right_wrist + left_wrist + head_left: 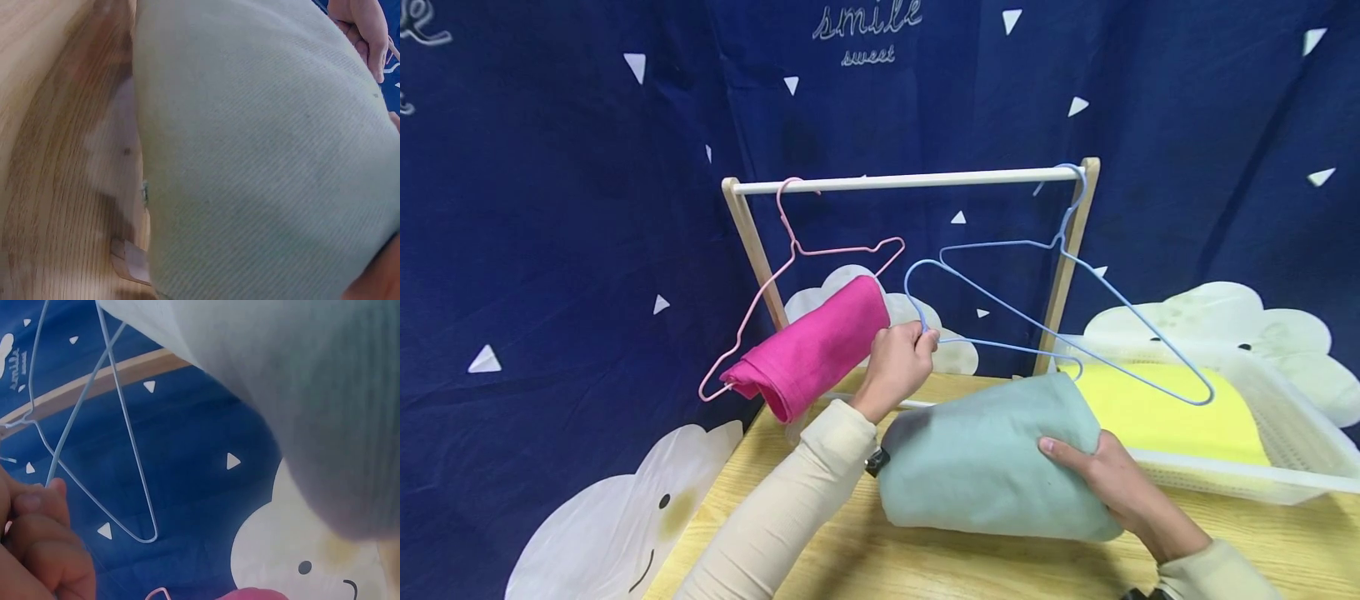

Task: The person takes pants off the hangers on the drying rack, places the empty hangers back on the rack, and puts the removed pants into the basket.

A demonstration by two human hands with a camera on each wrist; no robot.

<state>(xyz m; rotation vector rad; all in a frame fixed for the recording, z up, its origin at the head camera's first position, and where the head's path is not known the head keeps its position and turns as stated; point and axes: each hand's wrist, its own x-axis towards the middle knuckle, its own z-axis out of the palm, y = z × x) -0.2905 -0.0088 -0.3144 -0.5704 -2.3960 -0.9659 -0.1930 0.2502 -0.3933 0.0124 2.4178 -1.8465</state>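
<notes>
My left hand point(898, 363) grips a blue wire hanger point(1011, 345) near the base of its hook. The far end of that hanger's arm reaches the top edge of a folded pale green cloth point(992, 458), which hides the rest of it. At the cloth's right end, my right hand point(1116, 479) holds on with the thumb on top, its fingers hidden beneath. In the right wrist view the cloth point(262, 150) shows a ribbed twill weave. Just left of my left hand, a folded magenta cloth point(820, 346) hangs over a pink hanger point(765, 285).
A white rail point(910, 179) on wooden posts carries the pink hanger at left and another blue hanger point(1138, 317) at right. On the wooden table point(865, 567), a white basket point(1300, 433) at right holds a yellow cloth point(1172, 417). A dark blue curtain point(550, 208) hangs behind.
</notes>
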